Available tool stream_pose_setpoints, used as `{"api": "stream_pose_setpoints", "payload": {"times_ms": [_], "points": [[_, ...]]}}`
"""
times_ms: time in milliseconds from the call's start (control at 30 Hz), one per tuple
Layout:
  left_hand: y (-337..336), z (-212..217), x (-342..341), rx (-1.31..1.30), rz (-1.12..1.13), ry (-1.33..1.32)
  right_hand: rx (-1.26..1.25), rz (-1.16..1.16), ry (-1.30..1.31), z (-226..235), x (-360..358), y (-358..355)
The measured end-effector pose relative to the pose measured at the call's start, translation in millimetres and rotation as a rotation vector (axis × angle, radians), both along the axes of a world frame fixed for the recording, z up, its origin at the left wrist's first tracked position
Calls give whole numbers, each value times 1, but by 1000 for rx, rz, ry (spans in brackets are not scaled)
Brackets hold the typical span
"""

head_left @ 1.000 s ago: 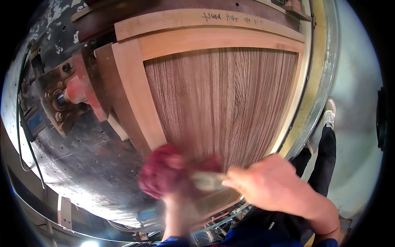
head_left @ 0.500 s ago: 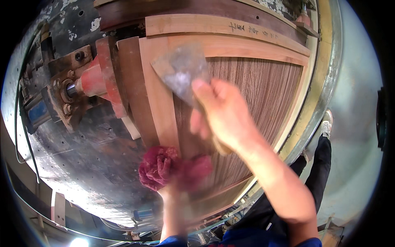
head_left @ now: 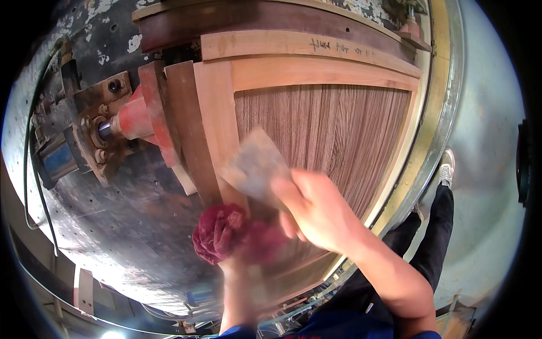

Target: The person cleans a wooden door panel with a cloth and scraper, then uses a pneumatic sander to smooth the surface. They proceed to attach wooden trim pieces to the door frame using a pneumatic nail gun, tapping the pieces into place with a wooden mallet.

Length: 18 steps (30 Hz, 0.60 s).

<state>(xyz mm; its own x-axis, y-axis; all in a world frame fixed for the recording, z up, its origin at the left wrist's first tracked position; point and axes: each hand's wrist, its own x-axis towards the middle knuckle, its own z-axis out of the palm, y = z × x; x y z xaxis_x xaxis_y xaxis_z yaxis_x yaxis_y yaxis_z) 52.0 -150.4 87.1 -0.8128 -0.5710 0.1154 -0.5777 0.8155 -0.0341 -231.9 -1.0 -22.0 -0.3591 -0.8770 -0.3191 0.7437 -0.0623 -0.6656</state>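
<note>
In my right hand (head_left: 307, 200) is a putty knife (head_left: 257, 164), its wide grey blade pointing up and left over the panel's left frame strip. Fingers and thumb are wrapped about its grip. A maroon cloth (head_left: 217, 234) is bunched over my left hand (head_left: 228, 264), hiding the fingers; part of the cloth smears to the right. Both are at the lower left corner of a framed wooden panel (head_left: 333, 130), whose dark striped face is set in pale wood strips (head_left: 217, 107).
A red clamp head (head_left: 138, 116) on a rusty bracket presses brown boards (head_left: 192, 124) against the panel's left side. A dark perforated metal bed (head_left: 124, 220) lies beneath. Another clamp (head_left: 411, 31) stands at the top right. A yellow metal edge (head_left: 429, 96) bounds the bed on the right.
My right hand and the putty knife have moved down and slightly left, uncovering the panel's upper left corner. The cloth stays in nearly the same place.
</note>
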Motion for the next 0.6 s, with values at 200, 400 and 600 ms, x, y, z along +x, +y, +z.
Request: {"api": "stream_pose_setpoints", "payload": {"times_ms": [200, 400, 600], "points": [[-8, 5, 21, 73, -38, 6, 214, -565, 791, -32, -23, 5], [-10, 6, 25, 31, -106, -18, 160, -692, 900, -40, -22, -31], [-4, 2, 17, 407, 81, 266, 173, -644, 1049, -38, -20, -8]]}}
